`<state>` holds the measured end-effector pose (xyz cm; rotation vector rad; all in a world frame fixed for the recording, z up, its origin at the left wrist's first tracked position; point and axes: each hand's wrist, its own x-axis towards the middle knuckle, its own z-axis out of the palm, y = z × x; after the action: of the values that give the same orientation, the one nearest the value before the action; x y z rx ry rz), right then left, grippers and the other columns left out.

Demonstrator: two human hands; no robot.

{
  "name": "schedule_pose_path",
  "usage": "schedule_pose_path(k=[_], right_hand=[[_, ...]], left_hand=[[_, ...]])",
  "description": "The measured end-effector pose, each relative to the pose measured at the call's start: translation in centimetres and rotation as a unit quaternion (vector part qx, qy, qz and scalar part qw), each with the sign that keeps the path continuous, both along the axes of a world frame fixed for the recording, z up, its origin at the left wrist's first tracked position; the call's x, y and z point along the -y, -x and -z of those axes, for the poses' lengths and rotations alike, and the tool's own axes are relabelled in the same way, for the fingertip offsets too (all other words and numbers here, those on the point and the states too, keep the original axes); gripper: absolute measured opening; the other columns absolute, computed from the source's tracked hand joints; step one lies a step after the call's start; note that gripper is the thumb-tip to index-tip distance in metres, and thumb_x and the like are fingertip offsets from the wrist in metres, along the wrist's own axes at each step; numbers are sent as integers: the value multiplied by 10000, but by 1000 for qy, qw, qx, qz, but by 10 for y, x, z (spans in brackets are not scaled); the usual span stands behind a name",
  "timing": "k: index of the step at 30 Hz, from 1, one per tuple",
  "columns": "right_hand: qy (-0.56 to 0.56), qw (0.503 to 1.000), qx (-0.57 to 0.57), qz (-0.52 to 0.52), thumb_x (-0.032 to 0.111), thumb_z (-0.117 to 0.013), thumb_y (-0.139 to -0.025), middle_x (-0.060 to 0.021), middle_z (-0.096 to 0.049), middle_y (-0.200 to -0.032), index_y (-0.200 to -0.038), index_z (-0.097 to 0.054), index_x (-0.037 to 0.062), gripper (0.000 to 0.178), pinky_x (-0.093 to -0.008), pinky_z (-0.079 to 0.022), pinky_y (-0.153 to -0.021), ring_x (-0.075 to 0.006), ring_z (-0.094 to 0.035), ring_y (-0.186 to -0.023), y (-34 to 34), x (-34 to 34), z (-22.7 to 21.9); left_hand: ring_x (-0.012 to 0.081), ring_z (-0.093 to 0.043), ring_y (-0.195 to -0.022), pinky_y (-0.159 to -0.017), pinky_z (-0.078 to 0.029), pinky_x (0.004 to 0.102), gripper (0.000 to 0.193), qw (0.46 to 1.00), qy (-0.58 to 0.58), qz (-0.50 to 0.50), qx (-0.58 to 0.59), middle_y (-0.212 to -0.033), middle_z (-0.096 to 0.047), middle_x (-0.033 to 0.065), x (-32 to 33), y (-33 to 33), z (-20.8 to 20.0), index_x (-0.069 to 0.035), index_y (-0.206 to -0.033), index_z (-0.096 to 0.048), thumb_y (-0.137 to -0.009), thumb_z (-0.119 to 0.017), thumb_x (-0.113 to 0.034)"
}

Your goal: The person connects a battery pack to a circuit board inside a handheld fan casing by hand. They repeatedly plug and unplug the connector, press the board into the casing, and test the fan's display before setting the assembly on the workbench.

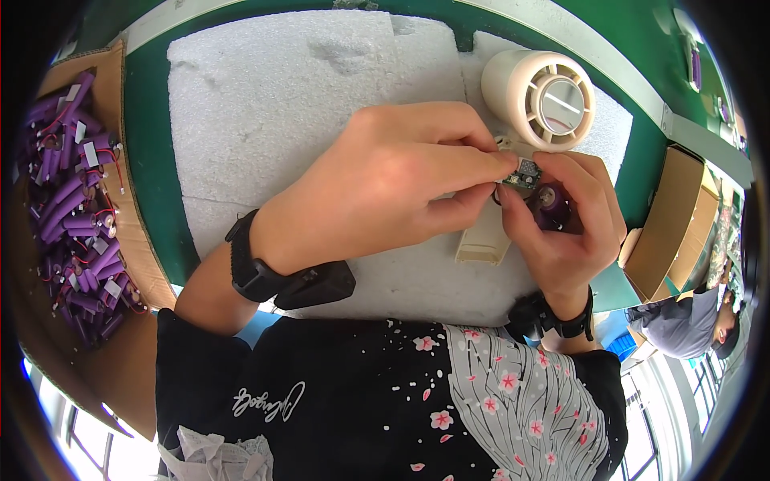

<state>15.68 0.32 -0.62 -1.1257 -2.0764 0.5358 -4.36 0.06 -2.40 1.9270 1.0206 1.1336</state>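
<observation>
A small green circuit board sits between the fingertips of both hands. My left hand pinches its left side with thumb and forefinger. On the other side, my right hand holds the board's edge, and a purple cylindrical battery lies in the curl of its fingers. Just above is a cream handheld fan with a round slotted head and a mirror-like centre. Its handle runs down beneath my hands, mostly hidden. A cream cover piece shows below my left fingers; whether it joins the handle, I cannot tell.
White foam sheets cover the green table. At the left stands a cardboard box full of purple batteries with red wires. Another cardboard box is at the right, with a person beyond it.
</observation>
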Motion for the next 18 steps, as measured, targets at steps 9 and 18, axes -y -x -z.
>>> schedule_pose_path(k=[9, 18], right_hand=[[-24, 1000, -2, -1, 13, -855, -569, -85, -645, -845, -989, -702, 43, 447, -222, -474, -492, -124, -602, -627, 0, 0, 2], [-18, 1000, -5, 14, 6, -847, -567, -73, -643, -835, -982, -707, 46, 440, -203, -460, -470, -93, -588, -601, 2, 1, 2]], left_hand=[[142, -626, -620, -526, -509, 229, 274, 1000, -2, -14, 2, -822, -659, 50, 3, -3, -1, -30, -923, -736, -663, -746, 57], [145, -621, -617, -521, -503, 235, 263, 1000, -15, -14, -9, -813, -654, 56, 2, -3, -1, -23, -921, -733, -670, -744, 58]])
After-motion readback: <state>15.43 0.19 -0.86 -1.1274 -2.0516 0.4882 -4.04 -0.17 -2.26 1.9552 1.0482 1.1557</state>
